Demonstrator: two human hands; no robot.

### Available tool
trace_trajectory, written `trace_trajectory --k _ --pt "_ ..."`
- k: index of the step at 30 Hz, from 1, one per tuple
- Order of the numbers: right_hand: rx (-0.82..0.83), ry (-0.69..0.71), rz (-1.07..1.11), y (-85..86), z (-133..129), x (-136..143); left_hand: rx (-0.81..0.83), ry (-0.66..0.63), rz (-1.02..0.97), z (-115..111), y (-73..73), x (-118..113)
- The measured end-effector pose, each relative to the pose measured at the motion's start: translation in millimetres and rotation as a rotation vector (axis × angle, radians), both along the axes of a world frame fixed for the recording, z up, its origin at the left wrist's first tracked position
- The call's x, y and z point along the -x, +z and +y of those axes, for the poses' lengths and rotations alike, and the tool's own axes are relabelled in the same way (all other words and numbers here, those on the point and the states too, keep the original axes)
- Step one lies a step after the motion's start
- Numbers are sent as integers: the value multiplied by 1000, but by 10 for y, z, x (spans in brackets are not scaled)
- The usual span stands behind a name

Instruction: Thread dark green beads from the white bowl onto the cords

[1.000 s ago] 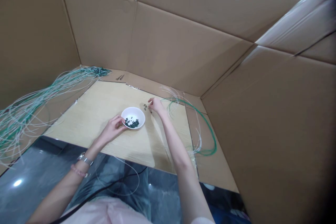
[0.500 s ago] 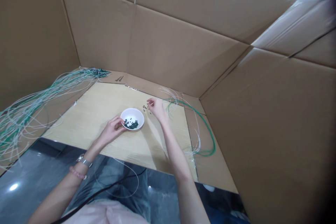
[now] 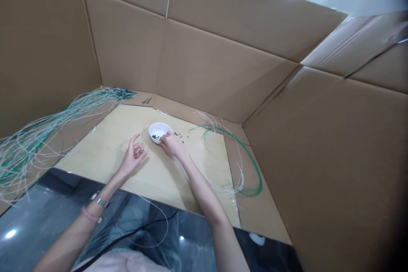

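Observation:
A white bowl [image 3: 156, 127] with small dark pieces [image 3: 155, 137] in its bottom stands on the pale board. My right hand [image 3: 172, 143] is closed at the bowl's near right rim, its fingertips over the edge and partly hidden by the hand. Whether a small piece is also between those fingers cannot be made out. Left of the bowl and apart from it, my left hand [image 3: 134, 156] is open, with index finger and thumb spread and the other fingers curled. Several loose dark pieces [image 3: 177, 134] lie on the board just right of the bowl.
Cardboard walls [image 3: 204, 68] enclose the pale board [image 3: 127, 123] at the back and sides. A large bundle of white and green strands [image 3: 63, 119] lies along the left. Green and white loops [image 3: 255, 165] curve at the right. Small dark slim items [image 3: 146, 100] lie at the back.
My left hand has let go of the bowl and drawn back with fingers spread. My right hand has come left from the loose pieces to the bowl's rim. The bowl sits slightly farther away.

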State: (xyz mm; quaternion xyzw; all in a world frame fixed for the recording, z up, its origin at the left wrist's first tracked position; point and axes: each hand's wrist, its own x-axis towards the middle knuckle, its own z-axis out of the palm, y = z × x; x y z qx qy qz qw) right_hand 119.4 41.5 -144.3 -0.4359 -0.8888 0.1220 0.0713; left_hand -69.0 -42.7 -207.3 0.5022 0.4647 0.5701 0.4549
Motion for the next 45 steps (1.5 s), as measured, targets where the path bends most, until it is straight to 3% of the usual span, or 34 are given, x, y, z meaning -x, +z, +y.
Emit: trace_trajectory --k 4,7,12,16,22,29,35,41,45 --pt "-21 -116 132 128 233 125 74 -66 -193 -125 192 -18" --pt "-30 -166 316 225 105 230 130 -139 -302 -265 390 -32" --pt "67 -120 682 300 -711 372 148 -205 -400 -517 707 -72" --pt "131 -141 987 294 -1377 449 121 -238 -412 -754 864 -146" --pt "75 -335 1375 215 -1914 519 102 -314 -366 -1105 846 -287" --pt "69 -481 1553 81 -2253 500 36 -394 -319 -1347 701 -395" --pt "-42 -608 1734 107 -2531 410 0 -342 -299 -1557 731 -459" --pt "-259 -559 1849 300 -2888 -45 -77 -271 -305 -1632 814 -436" --pt "-279 -474 1812 388 -3054 -93 -83 -306 -352 -1691 867 -490"
